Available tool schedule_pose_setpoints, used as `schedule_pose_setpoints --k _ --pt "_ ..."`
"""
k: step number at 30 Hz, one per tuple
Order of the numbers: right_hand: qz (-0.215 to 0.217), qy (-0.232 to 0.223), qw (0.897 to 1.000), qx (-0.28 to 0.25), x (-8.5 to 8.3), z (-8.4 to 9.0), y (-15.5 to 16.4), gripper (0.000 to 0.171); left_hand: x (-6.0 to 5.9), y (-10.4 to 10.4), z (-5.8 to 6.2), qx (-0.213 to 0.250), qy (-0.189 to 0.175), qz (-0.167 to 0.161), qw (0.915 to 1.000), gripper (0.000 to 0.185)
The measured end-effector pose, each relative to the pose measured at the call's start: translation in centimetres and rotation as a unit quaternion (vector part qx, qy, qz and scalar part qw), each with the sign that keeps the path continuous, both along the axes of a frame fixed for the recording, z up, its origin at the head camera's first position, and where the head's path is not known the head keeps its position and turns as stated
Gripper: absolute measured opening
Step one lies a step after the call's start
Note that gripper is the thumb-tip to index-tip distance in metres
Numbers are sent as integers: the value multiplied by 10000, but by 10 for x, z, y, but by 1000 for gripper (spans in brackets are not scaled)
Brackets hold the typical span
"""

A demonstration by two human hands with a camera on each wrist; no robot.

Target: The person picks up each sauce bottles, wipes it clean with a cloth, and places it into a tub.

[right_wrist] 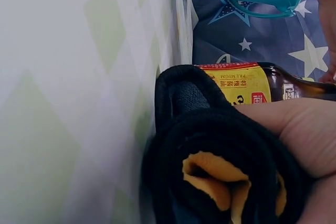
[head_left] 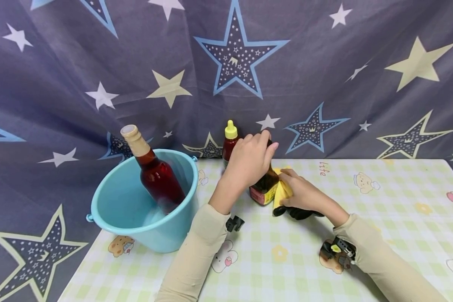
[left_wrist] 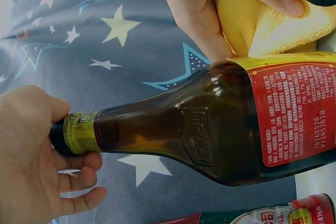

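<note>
A dark brown glass bottle with a red and yellow label stands on the table. My left hand grips its neck and cap from above; in the left wrist view the left hand wraps the cap end of the bottle. My right hand holds a folded yellow and black cloth and presses it against the bottle's lower side. The cloth fills the right wrist view, bunched under the right hand, beside the bottle's label.
A light blue bucket stands at the table's left edge, with a tall bottle of red liquid leaning inside. A small red bottle with a yellow cap stands behind my left hand. A star-patterned curtain hangs behind the checked tablecloth.
</note>
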State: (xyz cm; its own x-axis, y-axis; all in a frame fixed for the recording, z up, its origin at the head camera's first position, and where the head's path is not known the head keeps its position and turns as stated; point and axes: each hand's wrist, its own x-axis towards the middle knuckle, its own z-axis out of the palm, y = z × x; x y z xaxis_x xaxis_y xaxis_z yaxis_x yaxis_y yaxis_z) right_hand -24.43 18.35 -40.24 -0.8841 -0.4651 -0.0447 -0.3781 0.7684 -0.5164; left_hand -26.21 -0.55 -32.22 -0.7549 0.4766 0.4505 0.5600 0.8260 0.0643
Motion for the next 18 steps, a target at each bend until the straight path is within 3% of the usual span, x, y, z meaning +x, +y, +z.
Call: schedule_pose_setpoints --k 6,13,18 --pt "5 -90 9999 -47 0 0 1 72 0 2 -2 -210 182 191 9994 38" --pt "27 -169 9998 -81 0 -1 3 70 3 3 -7 -738 1114 508 9897 38" --pt "40 -171 9998 -135 0 -2 4 69 5 4 -8 -939 1351 615 9845 38"
